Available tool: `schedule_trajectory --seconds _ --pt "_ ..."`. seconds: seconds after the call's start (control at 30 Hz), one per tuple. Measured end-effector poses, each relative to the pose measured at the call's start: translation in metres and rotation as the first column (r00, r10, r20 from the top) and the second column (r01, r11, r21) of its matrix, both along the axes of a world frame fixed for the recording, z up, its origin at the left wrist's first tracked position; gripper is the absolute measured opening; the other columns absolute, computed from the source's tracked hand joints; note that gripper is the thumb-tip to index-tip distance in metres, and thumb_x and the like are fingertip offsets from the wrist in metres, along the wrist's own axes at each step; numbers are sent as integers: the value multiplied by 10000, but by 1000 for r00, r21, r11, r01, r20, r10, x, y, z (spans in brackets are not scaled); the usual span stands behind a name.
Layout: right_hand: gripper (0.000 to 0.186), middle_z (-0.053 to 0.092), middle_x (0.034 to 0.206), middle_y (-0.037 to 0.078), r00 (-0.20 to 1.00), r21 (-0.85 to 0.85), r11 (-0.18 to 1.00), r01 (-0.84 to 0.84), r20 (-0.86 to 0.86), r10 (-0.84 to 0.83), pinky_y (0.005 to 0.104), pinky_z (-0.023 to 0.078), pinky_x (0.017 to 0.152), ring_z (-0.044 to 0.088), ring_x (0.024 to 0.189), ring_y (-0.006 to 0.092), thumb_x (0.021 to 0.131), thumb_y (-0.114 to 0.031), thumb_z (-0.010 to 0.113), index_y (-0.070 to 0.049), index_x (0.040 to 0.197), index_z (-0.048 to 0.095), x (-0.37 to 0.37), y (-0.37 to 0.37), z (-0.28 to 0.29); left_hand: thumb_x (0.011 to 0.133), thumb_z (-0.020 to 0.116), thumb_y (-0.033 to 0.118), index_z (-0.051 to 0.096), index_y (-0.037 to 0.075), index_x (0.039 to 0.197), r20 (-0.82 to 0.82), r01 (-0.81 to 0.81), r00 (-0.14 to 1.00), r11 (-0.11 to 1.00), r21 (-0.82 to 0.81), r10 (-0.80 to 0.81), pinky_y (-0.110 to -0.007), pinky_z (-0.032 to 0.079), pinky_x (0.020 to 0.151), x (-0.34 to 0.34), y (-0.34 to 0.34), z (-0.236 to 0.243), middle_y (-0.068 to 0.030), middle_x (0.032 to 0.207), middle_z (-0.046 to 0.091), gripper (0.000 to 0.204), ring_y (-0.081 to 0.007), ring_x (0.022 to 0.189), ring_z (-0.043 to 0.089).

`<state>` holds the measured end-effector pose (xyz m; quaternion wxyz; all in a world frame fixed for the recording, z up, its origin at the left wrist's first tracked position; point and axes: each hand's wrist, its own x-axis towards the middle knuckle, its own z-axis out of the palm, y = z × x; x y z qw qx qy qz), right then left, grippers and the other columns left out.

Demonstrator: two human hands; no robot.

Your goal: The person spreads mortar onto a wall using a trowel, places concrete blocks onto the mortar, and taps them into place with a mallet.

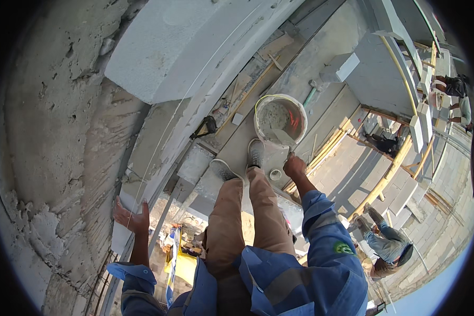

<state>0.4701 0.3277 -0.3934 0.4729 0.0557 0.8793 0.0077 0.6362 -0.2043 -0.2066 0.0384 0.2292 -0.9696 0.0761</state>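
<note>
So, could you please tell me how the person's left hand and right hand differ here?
The left hand is open, with its thumb spread apart, while the right hand is closed around the handle of a trowel. The left hand lies at a pale block, whereas the right hand is beside a bucket of grey mortar. Both are bare and come out of blue sleeves.

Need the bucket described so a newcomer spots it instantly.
Start at the person's shoes. Just ahead and slightly right, beside a green-handled tool, stands a round, open bucket. Unlike the small cup near the right hand, it's far larger, with grey mix and a reddish-orange patch inside.
</note>
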Motion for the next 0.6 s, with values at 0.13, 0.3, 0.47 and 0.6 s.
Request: schedule_trajectory --seconds 0.13,0.3,0.47,0.6 --pt "436 669 1055 196 997 3 998 55 -62 -55 470 530 822 658 981 355 826 -236 559 17 1181 549 -73 -10 -76 690 773 370 352 0 1395 51 -67 997 997 24 66 -532 261 1050 1 -2 -9 -208 1339 440 900 -408 1234 392" --pt "393 653 1129 190 995 4 999 -39 92 39 474 529 835 645 1041 348 812 -222 581 25 1114 627 -113 -21 -159 730 763 310 247 -42 1426 95 -31 995 999 -33 34 -552 241 1060 27 -25 -17 -252 1395 336 935 -427 1288 317" --pt "287 672 1060 220 948 -230 944 -237 156 277 434 532 838 657 1026 322 780 -172 584 22 946 714 -87 -42 -152 745 759 307 218 -53 1427 136 -41 990 998 -47 47 -562 230 1062 31 -28 4 -273 1402 305 942 -442 1298 294" --pt "261 680 895 244 940 -397 918 -15 306 148 416 549 738 695 855 302 735 -172 629 25 884 714 -93 0 -140 745 766 370 241 -68 1416 200 -10 979 995 -98 30 -568 229 1066 36 -31 -5 -293 1388 320 958 -454 1300 292"
